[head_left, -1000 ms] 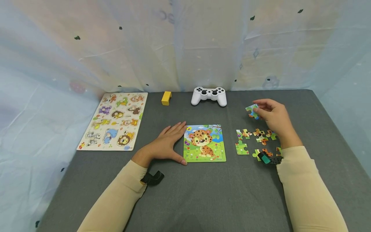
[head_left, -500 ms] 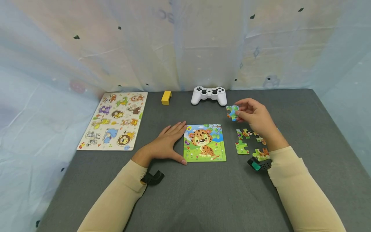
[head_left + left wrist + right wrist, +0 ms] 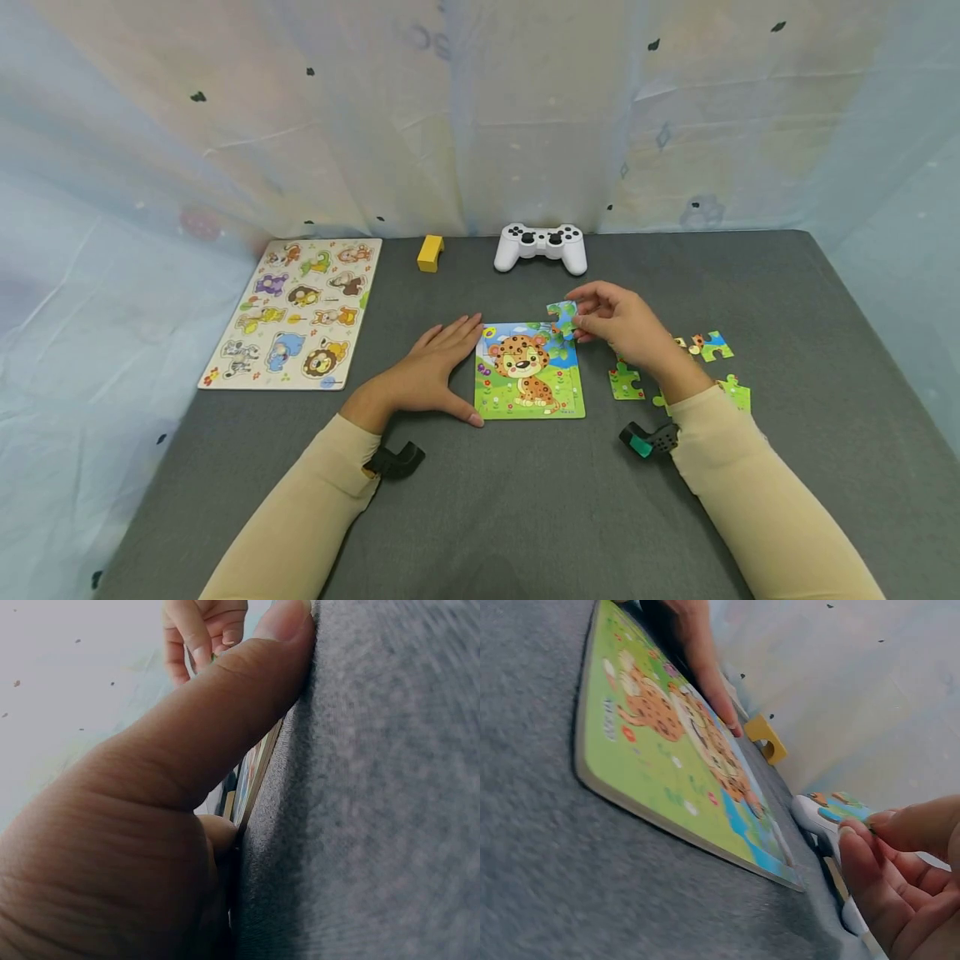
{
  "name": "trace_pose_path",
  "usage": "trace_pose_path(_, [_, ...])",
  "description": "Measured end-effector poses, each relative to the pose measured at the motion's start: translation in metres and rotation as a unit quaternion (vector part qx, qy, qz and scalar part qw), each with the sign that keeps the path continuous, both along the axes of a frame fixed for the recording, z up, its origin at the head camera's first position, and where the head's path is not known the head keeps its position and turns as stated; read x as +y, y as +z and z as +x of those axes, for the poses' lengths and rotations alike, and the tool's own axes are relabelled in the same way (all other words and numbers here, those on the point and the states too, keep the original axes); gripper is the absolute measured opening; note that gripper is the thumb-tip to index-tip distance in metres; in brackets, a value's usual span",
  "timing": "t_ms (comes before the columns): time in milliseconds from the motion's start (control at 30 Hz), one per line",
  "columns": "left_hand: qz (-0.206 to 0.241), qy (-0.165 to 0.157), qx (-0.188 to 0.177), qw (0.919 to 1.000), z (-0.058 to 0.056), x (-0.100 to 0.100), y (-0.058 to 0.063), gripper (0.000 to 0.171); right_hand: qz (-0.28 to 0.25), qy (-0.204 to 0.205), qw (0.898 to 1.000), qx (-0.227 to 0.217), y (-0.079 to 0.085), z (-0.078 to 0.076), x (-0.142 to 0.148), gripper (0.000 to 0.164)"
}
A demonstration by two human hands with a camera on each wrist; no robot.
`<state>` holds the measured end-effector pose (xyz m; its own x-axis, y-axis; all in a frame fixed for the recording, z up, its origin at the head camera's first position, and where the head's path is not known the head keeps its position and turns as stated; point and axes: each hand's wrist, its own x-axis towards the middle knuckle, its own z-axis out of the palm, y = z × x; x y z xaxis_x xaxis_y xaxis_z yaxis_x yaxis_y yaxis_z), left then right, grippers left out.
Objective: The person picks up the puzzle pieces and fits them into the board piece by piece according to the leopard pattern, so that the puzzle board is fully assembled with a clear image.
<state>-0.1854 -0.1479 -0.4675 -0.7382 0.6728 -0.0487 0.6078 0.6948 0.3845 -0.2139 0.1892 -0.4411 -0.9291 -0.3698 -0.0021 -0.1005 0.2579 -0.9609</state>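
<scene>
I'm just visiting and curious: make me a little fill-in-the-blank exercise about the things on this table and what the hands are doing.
The person's ____ hand pinches a puzzle piece.
The small block near the back edge of the table is ____ in colour.
The larger board lies on the person's ____ side of the leopard board.
From the person, the game controller lies ____ away than the leopard board.

Missing words: right; yellow; left; farther.
</scene>
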Motion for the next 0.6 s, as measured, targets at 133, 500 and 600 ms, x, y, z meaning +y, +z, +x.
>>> trace_pose_path(133, [0.0, 0.0, 0.0, 1.0, 0.0, 0.0, 0.001, 0.136, -0.007, 0.022, 0.999, -0.034, -0.004, 0.001, -0.004, 0.036])
trace_pose_path(500, [0.007, -0.003, -0.003, 1.0, 0.0, 0.0, 0.001, 0.136, 0.0, 0.027, 0.994, -0.103, -0.007, 0.004, -0.012, 0.037])
trace_pose_path(600, [0.005, 0.0, 0.001, 1.0, 0.0, 0.0, -0.001, 0.136, 0.002, 0.028, 0.993, -0.112, -0.006, 0.005, -0.012, 0.038])
